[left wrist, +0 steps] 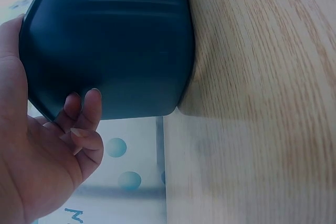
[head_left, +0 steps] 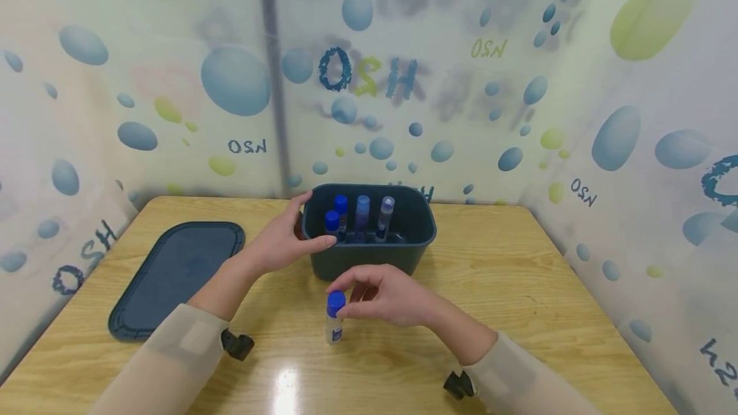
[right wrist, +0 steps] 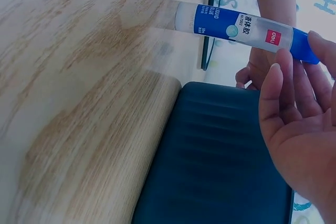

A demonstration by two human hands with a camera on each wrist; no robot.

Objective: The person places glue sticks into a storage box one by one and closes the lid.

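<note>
My right hand [head_left: 387,294] pinches the blue cap of a clear liquid glue bottle [head_left: 334,330] between thumb and fingers. The bottle stands upright in front of a dark blue-green plastic bin [head_left: 369,256], its base at the tabletop. In the right wrist view its blue and white label [right wrist: 231,24] shows. My left hand [head_left: 281,235] holds the left end of the bin, thumb over the front rim; in the left wrist view some fingers [left wrist: 92,109] curl beside the end wall. Inside the bin stand several glue bottles, two with solid blue caps [head_left: 341,202], others with paler caps [head_left: 387,202].
A dark flat lid [head_left: 179,274] lies left of the bin on the wooden table [head_left: 507,300], partly behind my left forearm. Patterned curtains [head_left: 438,82] with blue and green dots enclose the table's back and sides.
</note>
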